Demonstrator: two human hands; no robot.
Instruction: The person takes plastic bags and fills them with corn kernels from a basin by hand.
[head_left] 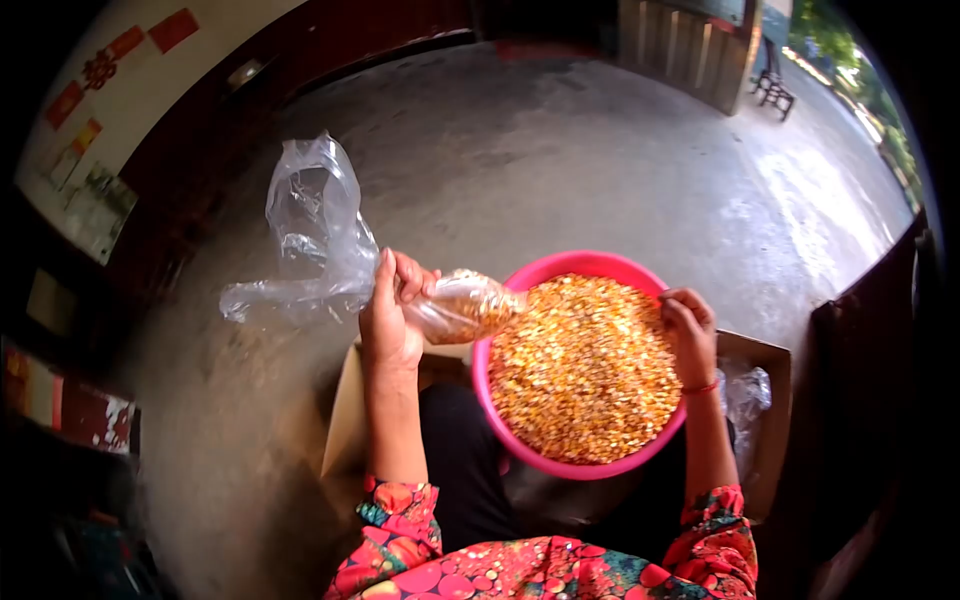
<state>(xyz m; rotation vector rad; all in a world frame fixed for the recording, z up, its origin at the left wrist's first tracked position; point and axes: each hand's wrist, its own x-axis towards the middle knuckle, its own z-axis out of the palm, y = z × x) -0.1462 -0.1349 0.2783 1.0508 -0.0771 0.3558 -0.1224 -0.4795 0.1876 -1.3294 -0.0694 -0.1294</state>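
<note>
My left hand (393,310) is wrapped round the neck of a clear plastic bag (318,215). The bag's loose, open part spreads out to the left of the hand, and its filled end, with yellow-orange grains inside, points right over the rim of a pink basin (568,468). Yellow-orange grains (590,370), which look like corn, fill the basin almost to its rim. On the basin's right edge is my right hand (690,322), its fingers curled together; whatever they may hold is hidden.
A cardboard box (770,440) with crumpled clear plastic (747,395) stands behind the basin, around my legs. Grey concrete floor (480,150) stretches ahead to a wooden door (680,50). Outside at the upper right is a small chair (773,92).
</note>
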